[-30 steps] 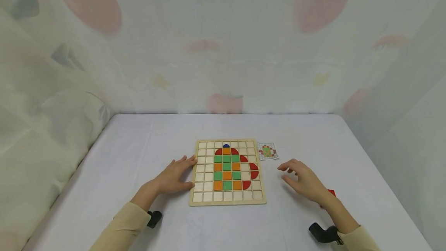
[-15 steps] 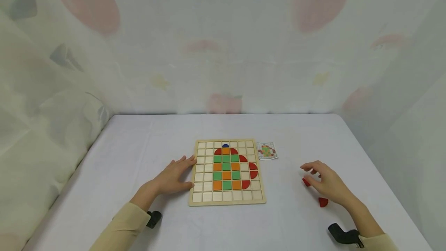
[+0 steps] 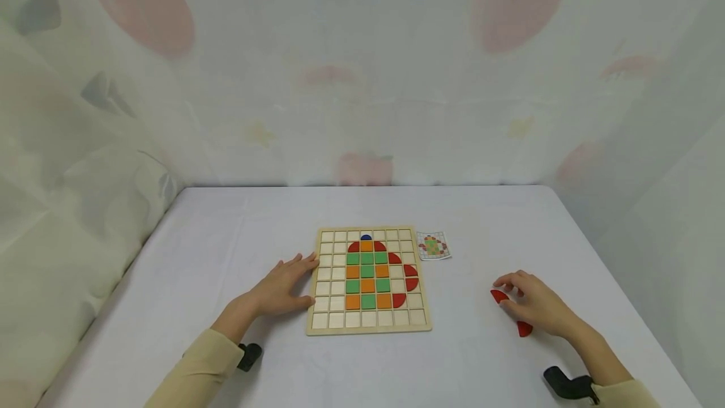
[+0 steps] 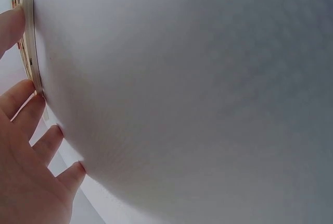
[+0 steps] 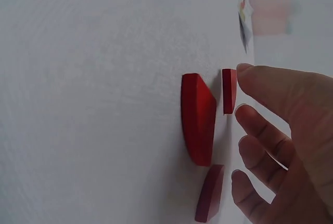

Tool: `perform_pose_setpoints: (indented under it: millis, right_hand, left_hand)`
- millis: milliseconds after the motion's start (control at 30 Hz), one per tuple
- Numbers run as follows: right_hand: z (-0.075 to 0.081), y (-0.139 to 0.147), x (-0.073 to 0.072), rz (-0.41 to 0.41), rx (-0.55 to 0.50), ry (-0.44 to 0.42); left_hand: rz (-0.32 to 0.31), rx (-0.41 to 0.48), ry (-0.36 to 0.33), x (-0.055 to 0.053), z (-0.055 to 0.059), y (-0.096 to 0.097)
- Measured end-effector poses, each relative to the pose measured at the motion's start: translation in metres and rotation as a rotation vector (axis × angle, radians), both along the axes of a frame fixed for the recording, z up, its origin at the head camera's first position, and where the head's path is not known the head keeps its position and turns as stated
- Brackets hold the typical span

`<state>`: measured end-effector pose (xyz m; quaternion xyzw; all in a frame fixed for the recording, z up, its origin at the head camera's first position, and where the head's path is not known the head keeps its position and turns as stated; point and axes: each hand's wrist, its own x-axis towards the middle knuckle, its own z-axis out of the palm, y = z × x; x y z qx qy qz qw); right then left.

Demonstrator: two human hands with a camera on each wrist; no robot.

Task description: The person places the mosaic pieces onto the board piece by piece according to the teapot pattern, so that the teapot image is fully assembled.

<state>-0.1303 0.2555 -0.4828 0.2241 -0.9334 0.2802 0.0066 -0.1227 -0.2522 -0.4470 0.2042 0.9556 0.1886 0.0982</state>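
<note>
A wooden grid board [image 3: 337, 320] lies mid-table, with orange and green squares, red quarter-round pieces and a blue half-round piece set in its cells. My left hand [image 3: 286, 285] rests with spread fingers and thumb against its left edge; the left wrist view shows the fingertips touching that rim. Over to the right, my right hand [image 3: 532, 304] hovers above loose red quarter-round pieces, fingers loosely bent. One red piece [image 3: 498, 296] lies by its fingertips, another red piece [image 3: 525, 330] near its palm. Three show in the right wrist view, the farthest red piece [image 5: 229, 91] by the thumb tip.
A small pattern card [image 3: 433, 245] lies flat just right of the board's top corner. White cloth [image 3: 255, 213] covers the table. Patterned curtains [image 3: 362, 80] hang behind and at both sides.
My right hand has moved right, away from the board, then lowered over the loose red pieces, which its arm had mostly covered. My left hand has stayed at the board's edge.
</note>
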Motion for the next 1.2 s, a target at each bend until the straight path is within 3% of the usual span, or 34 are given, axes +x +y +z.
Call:
perform_pose_setpoints:
  millis: [300, 933, 1200]
  right_hand:
    - [-0.005, -0.002, -0.001, 0.024, 0.013, 0.003]
    - [-0.007, -0.006, -0.005, -0.030, 0.012, 0.004]
    - [-0.001, -0.019, -0.008, -0.009, -0.011, 0.143]
  left_hand:
    - [-0.004, 0.017, 0.004, 0.000, 0.000, 0.000]
    - [-0.001, 0.012, 0.014, -0.001, -0.005, -0.003]
    - [0.003, 0.015, 0.014, -0.002, -0.005, -0.003]
